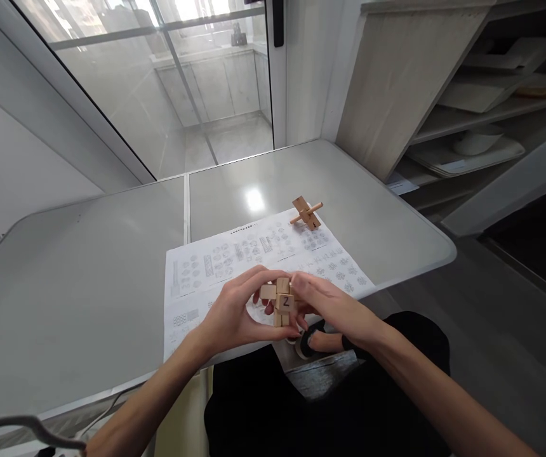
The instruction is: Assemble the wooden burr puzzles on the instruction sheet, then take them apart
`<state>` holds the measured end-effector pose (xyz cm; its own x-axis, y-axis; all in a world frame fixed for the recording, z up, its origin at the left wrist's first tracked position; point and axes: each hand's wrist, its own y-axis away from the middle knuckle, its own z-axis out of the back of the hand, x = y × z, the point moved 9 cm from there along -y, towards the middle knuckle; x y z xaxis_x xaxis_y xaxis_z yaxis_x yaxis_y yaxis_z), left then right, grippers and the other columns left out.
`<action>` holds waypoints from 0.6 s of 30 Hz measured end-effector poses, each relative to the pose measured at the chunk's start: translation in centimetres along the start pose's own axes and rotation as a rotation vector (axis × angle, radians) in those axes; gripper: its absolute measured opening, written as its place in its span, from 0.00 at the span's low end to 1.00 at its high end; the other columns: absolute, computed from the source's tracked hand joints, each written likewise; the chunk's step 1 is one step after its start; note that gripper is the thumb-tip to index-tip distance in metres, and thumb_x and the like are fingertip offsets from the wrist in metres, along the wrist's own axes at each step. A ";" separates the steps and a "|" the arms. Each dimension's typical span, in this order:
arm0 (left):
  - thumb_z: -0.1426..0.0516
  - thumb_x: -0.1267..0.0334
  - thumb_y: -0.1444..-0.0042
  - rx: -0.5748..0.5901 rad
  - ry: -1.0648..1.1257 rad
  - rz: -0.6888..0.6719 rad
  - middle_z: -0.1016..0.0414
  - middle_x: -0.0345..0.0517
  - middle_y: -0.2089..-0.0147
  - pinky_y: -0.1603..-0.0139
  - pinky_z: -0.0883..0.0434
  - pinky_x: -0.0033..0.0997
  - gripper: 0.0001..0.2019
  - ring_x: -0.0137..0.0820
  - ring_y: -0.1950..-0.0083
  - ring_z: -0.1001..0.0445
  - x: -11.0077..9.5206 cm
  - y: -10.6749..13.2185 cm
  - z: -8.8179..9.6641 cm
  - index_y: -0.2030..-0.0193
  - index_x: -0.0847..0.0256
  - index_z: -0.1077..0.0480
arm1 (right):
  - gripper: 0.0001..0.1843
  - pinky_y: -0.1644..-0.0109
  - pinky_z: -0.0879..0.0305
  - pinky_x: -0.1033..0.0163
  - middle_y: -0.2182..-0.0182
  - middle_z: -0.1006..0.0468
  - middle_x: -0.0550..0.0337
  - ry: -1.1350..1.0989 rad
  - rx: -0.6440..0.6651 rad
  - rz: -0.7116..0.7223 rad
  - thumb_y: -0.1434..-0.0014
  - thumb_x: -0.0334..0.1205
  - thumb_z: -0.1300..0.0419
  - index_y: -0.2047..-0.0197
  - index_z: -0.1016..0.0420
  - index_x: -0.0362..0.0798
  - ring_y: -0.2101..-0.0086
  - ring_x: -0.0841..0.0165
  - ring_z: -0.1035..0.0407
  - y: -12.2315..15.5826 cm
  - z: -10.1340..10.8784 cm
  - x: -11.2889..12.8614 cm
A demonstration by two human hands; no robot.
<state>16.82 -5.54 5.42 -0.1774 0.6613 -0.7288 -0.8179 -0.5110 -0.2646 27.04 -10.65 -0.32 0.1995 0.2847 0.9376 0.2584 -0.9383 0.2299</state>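
Note:
Between my two hands is a wooden block puzzle [283, 302], made of several light square-ended sticks fitted across each other. One end facing me bears a dark "2". My left hand [240, 311] curls round its left side, fingers over the top and thumb along the bottom. From the right, my right hand [323, 299] grips it, its thumb against the upper part and other fingers partly hidden beneath. Below both hands lies a white instruction sheet [197, 266] printed with rows of small diagrams. The puzzle is held above the sheet's near edge.
A second wooden puzzle [307, 214], flat plates crossed by a round rod, stands at the sheet's far right corner. The grey table [87, 285] ends at a glass door [159, 82]. Shelves [482, 114] with trays and a bowl stand at right.

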 end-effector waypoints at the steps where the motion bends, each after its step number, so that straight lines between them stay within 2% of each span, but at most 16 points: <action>1: 0.25 0.52 0.50 -0.027 0.005 0.016 0.22 0.45 0.53 0.55 0.26 0.35 0.33 0.35 0.57 0.23 0.1 0.0 0.2 0.40 0.53 0.29 | 0.28 0.60 0.31 0.59 0.69 0.21 0.59 0.016 -0.040 0.017 0.29 0.66 0.47 0.46 0.29 0.49 0.68 0.66 0.28 0.1 0.2 0.1; 4: 0.25 0.52 0.51 -0.107 0.031 0.082 0.21 0.43 0.56 0.58 0.26 0.34 0.31 0.34 0.59 0.23 0.7 0.2 0.9 0.42 0.55 0.29 | 0.24 0.57 0.29 0.58 0.68 0.20 0.60 0.112 -0.092 0.097 0.28 0.62 0.44 0.44 0.32 0.51 0.67 0.65 0.25 0.4 0.2 0.7; 7: 0.26 0.53 0.51 -0.122 0.068 0.133 0.22 0.43 0.58 0.59 0.26 0.34 0.31 0.35 0.60 0.23 1.1 0.4 1.1 0.43 0.56 0.29 | 0.20 0.59 0.28 0.59 0.66 0.19 0.59 0.205 -0.132 0.182 0.27 0.60 0.44 0.50 0.31 0.51 0.66 0.65 0.23 0.5 0.1 1.3; 11: 0.26 0.51 0.51 -0.110 0.107 0.151 0.20 0.46 0.54 0.56 0.24 0.37 0.32 0.39 0.55 0.22 1.5 0.5 1.2 0.42 0.56 0.28 | 0.15 0.61 0.30 0.60 0.63 0.17 0.60 0.377 -0.213 0.256 0.25 0.55 0.46 0.48 0.32 0.52 0.66 0.64 0.21 0.5 0.2 1.6; 14: 0.26 0.51 0.51 -0.111 0.109 0.143 0.20 0.48 0.51 0.52 0.24 0.38 0.32 0.40 0.52 0.22 1.7 0.6 1.3 0.42 0.56 0.28 | 0.13 0.62 0.33 0.60 0.64 0.18 0.62 0.500 -0.239 0.259 0.24 0.52 0.47 0.45 0.33 0.54 0.67 0.64 0.22 0.4 0.4 1.6; 18: 0.25 0.50 0.51 -0.102 0.094 0.115 0.21 0.47 0.53 0.54 0.25 0.37 0.33 0.38 0.55 0.23 1.7 0.8 1.2 0.41 0.54 0.28 | 0.13 0.64 0.36 0.61 0.67 0.23 0.61 0.587 -0.253 0.298 0.25 0.51 0.47 0.56 0.28 0.52 0.69 0.66 0.27 0.5 0.4 2.1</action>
<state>15.27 -4.20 4.75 -0.2106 0.5435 -0.8125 -0.7346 -0.6364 -0.2353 27.92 -10.41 1.68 -0.3338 -0.0774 0.9395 0.0299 -0.9970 -0.0715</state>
